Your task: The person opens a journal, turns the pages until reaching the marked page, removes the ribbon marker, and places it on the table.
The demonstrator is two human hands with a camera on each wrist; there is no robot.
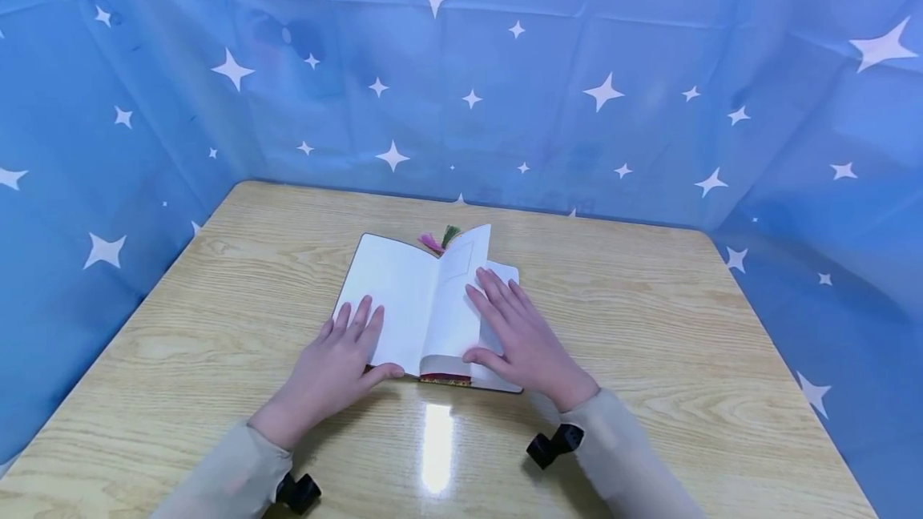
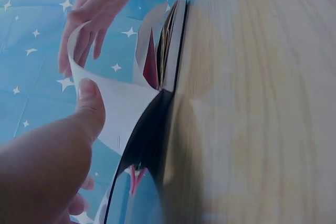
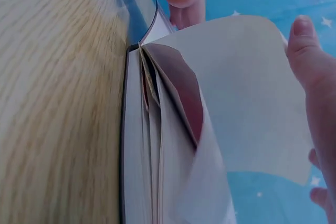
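Note:
A notebook (image 1: 392,279) lies spread on the table with blank white pages. My left hand (image 1: 342,367) rests on its left page with fingers spread and thumb along the lower edge. From the middle rises a curved page (image 1: 454,303), marked with a faint rectangle. At that page's right edge my right hand (image 1: 522,339) touches it with straight fingers. Beneath the lifted page, a dark red sheet (image 3: 186,90) shows among the page edges in the right wrist view. Pink (image 1: 431,243) and green tassels (image 1: 450,235) stick out at the top of the spine.
The wooden table (image 1: 649,327) carries the book near its middle. Behind it and at both sides hangs a blue cloth (image 1: 505,126) with white stars. A black wrist camera (image 1: 555,445) sits at the right sleeve, another camera (image 1: 298,493) at the left.

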